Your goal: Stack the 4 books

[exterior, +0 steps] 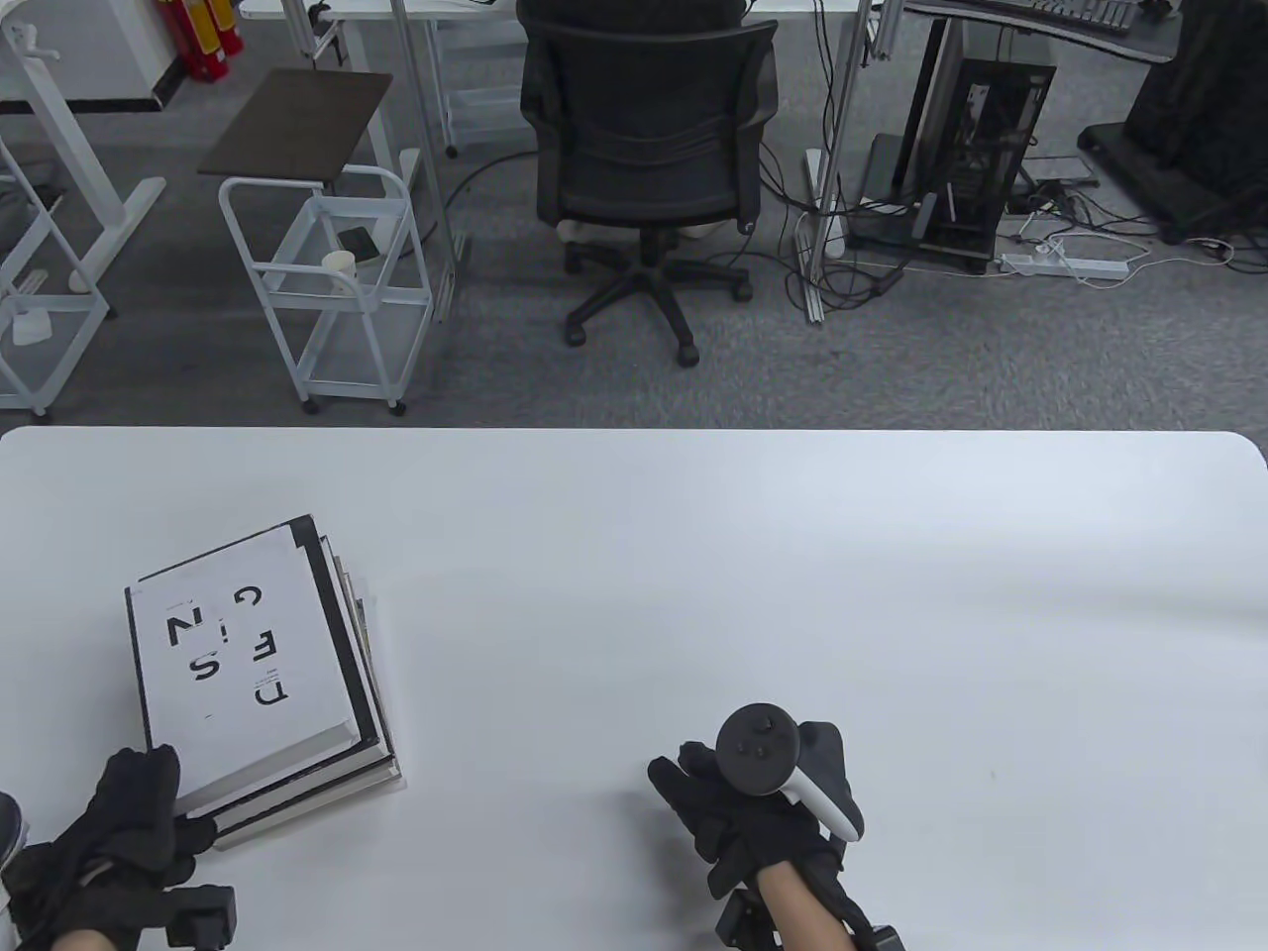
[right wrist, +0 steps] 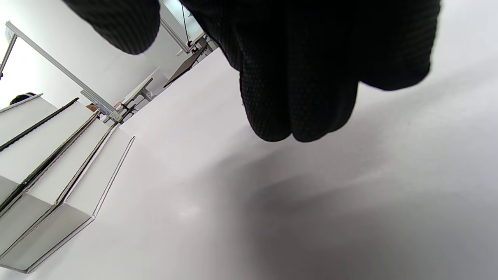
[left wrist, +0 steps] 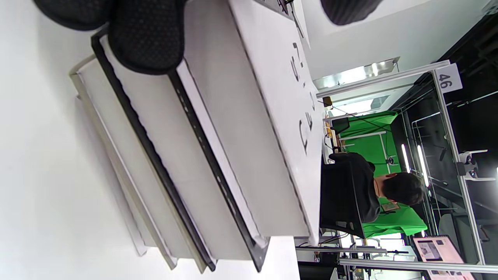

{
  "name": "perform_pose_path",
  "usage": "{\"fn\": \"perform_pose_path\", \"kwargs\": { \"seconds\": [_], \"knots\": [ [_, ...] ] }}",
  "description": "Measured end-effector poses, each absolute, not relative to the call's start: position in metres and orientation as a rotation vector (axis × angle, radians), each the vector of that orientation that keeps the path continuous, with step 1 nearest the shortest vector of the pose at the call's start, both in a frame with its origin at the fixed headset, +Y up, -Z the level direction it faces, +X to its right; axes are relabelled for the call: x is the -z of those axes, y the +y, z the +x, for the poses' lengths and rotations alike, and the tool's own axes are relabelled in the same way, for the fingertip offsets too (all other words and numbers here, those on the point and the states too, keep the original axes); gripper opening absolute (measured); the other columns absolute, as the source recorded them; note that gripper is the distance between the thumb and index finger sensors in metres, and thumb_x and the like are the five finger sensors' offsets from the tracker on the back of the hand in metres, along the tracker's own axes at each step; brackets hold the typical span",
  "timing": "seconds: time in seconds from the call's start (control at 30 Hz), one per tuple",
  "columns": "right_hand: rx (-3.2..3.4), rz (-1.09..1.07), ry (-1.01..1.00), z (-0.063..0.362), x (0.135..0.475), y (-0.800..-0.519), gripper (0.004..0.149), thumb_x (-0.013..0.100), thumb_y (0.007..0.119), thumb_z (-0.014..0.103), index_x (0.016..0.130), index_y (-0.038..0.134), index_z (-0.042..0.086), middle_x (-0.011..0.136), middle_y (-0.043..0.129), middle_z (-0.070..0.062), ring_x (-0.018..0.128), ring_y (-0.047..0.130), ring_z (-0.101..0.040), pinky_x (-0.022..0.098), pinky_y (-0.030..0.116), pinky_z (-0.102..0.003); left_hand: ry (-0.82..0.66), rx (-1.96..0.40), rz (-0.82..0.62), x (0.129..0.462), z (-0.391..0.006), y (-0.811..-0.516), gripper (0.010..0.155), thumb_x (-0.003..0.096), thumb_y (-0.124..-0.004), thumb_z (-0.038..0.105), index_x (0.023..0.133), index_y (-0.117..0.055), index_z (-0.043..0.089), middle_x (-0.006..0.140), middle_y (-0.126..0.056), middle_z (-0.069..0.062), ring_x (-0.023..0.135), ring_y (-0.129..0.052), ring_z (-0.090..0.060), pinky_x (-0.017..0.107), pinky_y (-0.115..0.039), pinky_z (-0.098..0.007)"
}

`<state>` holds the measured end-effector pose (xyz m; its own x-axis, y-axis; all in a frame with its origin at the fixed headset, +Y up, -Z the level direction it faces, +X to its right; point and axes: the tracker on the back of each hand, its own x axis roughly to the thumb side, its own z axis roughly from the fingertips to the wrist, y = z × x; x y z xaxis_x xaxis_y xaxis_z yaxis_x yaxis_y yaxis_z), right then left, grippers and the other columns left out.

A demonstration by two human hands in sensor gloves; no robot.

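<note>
A stack of books [exterior: 260,666] lies at the near left of the white table [exterior: 792,575], a little fanned out on its right side. The top book is white with large black letters. My left hand [exterior: 134,804] is at the stack's near left corner, fingers on the top book's corner. In the left wrist view my fingertips [left wrist: 148,39] press the near edges of the stack [left wrist: 218,147] and the thumb hovers apart above the cover. My right hand [exterior: 718,807] is empty, low over the table's near middle, well right of the stack. The right wrist view shows its fingers [right wrist: 303,97] hanging together and the stack [right wrist: 50,167] at left.
Beyond the table's far edge are a black office chair [exterior: 649,139], a white wire cart [exterior: 327,287] and desk legs with cables on the grey carpet.
</note>
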<state>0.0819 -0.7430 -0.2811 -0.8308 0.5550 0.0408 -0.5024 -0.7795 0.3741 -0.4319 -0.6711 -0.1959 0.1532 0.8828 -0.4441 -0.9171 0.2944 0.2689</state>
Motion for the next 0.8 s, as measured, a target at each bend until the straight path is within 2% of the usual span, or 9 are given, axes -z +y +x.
{"fn": "perform_pose_path", "kwargs": {
  "seconds": [0.07,0.23,0.33,0.43,0.53,0.6,0.7,0.8],
  "knots": [
    [-2.529,0.206,0.468,0.081,0.281,-0.743,0.071,0.065,0.060,0.055,0.103,0.066,-0.004,0.072,0.098,-0.016,0.053,0.100,-0.036,0.040,0.087,-0.043,0.592,-1.296,-0.065,0.193,-0.434,-0.670,0.077,0.0524,-0.062,0.049,0.109,-0.031,0.007,0.106,-0.036,-0.030,0.070,-0.087,-0.045,0.055,-0.068,-0.065],
    [-2.590,0.230,0.452,0.076,0.278,-0.740,0.071,0.065,0.060,0.055,0.102,0.067,-0.004,0.070,0.099,-0.016,0.051,0.101,-0.035,0.037,0.087,-0.042,0.708,-1.182,-0.066,0.182,-0.448,-0.669,0.083,0.0495,-0.066,0.056,0.108,-0.038,0.005,0.100,-0.051,-0.032,0.047,-0.095,-0.038,0.039,-0.075,-0.061],
    [-2.621,0.256,0.432,0.071,0.275,-0.737,0.070,0.064,0.060,0.055,0.102,0.067,-0.004,0.070,0.099,-0.016,0.049,0.101,-0.035,0.036,0.088,-0.040,0.743,-1.171,-0.048,0.179,-0.460,-0.670,0.084,0.0486,-0.066,0.059,0.108,-0.040,0.005,0.099,-0.054,-0.031,0.047,-0.095,-0.037,0.039,-0.075,-0.061],
    [-2.642,0.289,0.414,0.065,0.272,-0.734,0.070,0.064,0.060,0.055,0.102,0.068,-0.004,0.069,0.100,-0.016,0.048,0.102,-0.034,0.034,0.088,-0.039,0.697,-1.262,0.010,0.181,-0.471,-0.673,0.081,0.0488,-0.066,0.058,0.108,-0.044,0.008,0.101,-0.059,-0.026,0.056,-0.093,-0.042,0.046,-0.072,-0.064],
    [-2.680,0.325,0.395,0.058,0.269,-0.732,0.070,0.064,0.061,0.055,0.101,0.070,-0.004,0.067,0.101,-0.015,0.046,0.103,-0.033,0.032,0.089,-0.038,0.708,-1.287,0.155,0.186,-0.482,-0.674,0.078,0.0486,-0.066,0.060,0.107,-0.054,0.009,0.097,-0.069,-0.024,0.056,-0.094,-0.041,0.045,-0.073,-0.063],
    [-2.712,0.351,0.387,0.053,0.266,-0.732,0.070,0.064,0.061,0.055,0.100,0.071,-0.004,0.066,0.102,-0.015,0.044,0.104,-0.032,0.030,0.089,-0.036,0.695,-1.299,0.173,0.193,-0.488,-0.678,0.080,0.0478,-0.066,0.064,0.108,-0.053,0.012,0.099,-0.069,-0.020,0.066,-0.090,-0.042,0.049,-0.071,-0.062],
    [-2.732,0.396,0.385,0.045,0.263,-0.732,0.070,0.064,0.060,0.056,0.100,0.071,-0.004,0.065,0.102,-0.014,0.042,0.104,-0.031,0.029,0.089,-0.035,0.639,-1.372,0.153,0.207,-0.492,-0.687,0.087,0.0453,-0.066,0.072,0.112,-0.043,0.020,0.109,-0.058,-0.013,0.095,-0.063,-0.044,0.066,-0.057,-0.063],
    [-2.735,0.436,0.390,0.038,0.261,-0.733,0.070,0.064,0.060,0.056,0.100,0.071,-0.003,0.066,0.102,-0.014,0.042,0.104,-0.030,0.029,0.089,-0.035,0.493,-1.492,0.172,0.225,-0.495,-0.700,0.090,0.0443,-0.067,0.072,0.113,-0.035,0.024,0.116,-0.045,-0.009,0.108,-0.039,-0.040,0.076,-0.038,-0.064]
  ]
}}
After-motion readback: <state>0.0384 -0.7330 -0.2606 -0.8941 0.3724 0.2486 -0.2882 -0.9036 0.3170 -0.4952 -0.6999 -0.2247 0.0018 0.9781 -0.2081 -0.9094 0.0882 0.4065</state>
